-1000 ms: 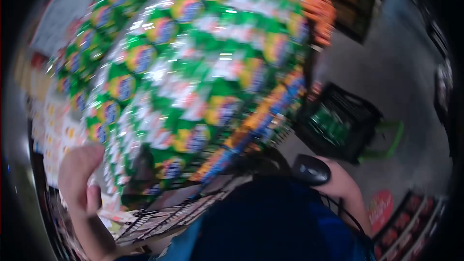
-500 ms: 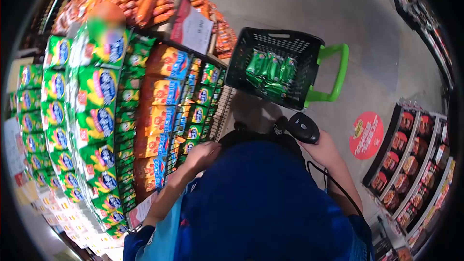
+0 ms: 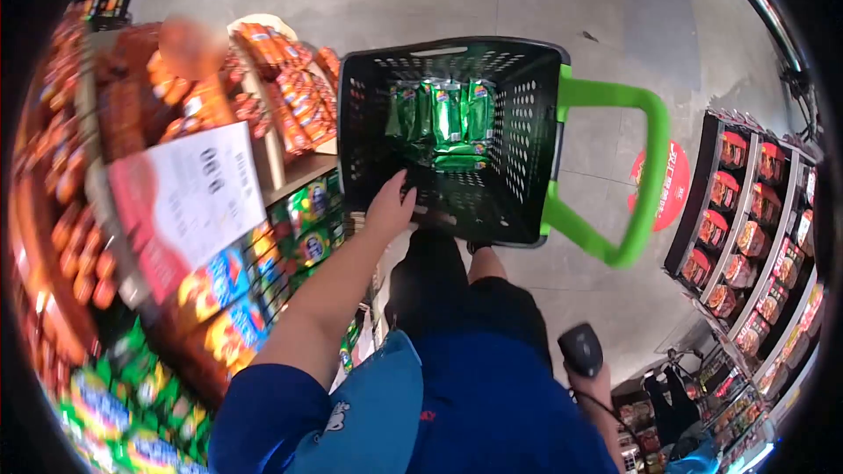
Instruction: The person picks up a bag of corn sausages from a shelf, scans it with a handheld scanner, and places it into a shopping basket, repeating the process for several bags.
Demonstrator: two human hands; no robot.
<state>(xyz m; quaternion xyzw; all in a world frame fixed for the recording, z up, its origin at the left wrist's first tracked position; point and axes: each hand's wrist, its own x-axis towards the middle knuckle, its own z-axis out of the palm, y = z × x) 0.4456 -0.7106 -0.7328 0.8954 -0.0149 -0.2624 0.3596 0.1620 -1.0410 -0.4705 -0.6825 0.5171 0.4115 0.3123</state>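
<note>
A black shopping basket [image 3: 527,145] with a bright green handle [image 3: 654,175] stands in front of me. Inside it several shiny green snack packets [image 3: 446,112] lie side by side, one or more crosswise below them. My left hand [image 3: 391,209] reaches up to the basket's near left rim, fingers apart and overlapping the rim in this view. Low on the right, my right hand [image 3: 591,384] is wrapped around a black handheld scanner [image 3: 580,349] with a cord.
To the left, a shelf display holds orange-wrapped sausages [image 3: 294,105], orange-and-blue snack bags [image 3: 235,333] and green snack bags [image 3: 132,417]. A price sign [image 3: 206,184] juts out there. Another shelf [image 3: 738,246] stands right, near a red floor sticker [image 3: 674,189]. A person [image 3: 676,412] is at lower right.
The basket now appears nearer and larger. My left hand has moved forward from beside the shelf to the basket's rim. My right hand, with the scanner, has dropped lower. The view has shifted along the display.
</note>
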